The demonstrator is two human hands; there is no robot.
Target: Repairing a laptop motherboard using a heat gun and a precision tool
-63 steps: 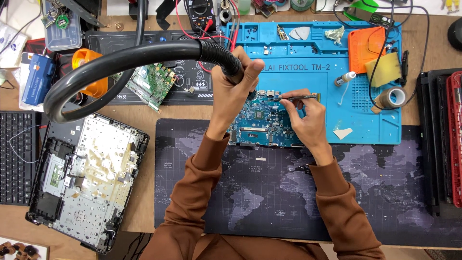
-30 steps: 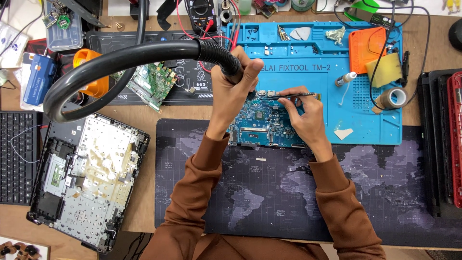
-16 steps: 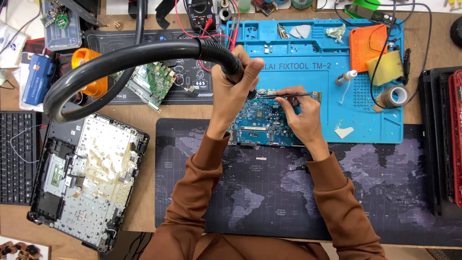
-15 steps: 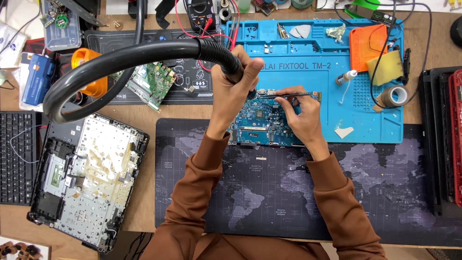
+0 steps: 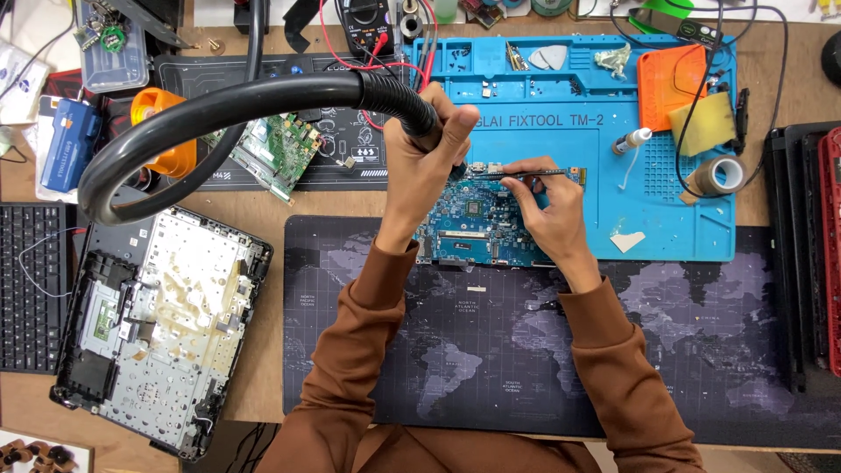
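Note:
A blue circuit board (image 5: 477, 223) lies on the front edge of a blue repair mat (image 5: 666, 219). My left hand (image 5: 425, 162) grips the nozzle end of a thick black hose (image 5: 210, 109) and holds it over the board's upper left corner. My right hand (image 5: 547, 210) holds a thin dark tool (image 5: 517, 175) lying along the board's top edge, its tip pointing left toward the nozzle. Both arms wear brown sleeves.
An opened laptop base (image 5: 162, 324) lies at the left, beside a black keyboard (image 5: 26, 285). A green circuit board (image 5: 280, 153), an orange object (image 5: 166, 131), a tape roll (image 5: 718, 175), an orange tray (image 5: 670, 83) and a dark map-printed desk mat (image 5: 701, 342) surround the work.
My right hand has slid the thin tool slightly left along the board's top edge, closer to the nozzle. The left hand and hose have stayed in place.

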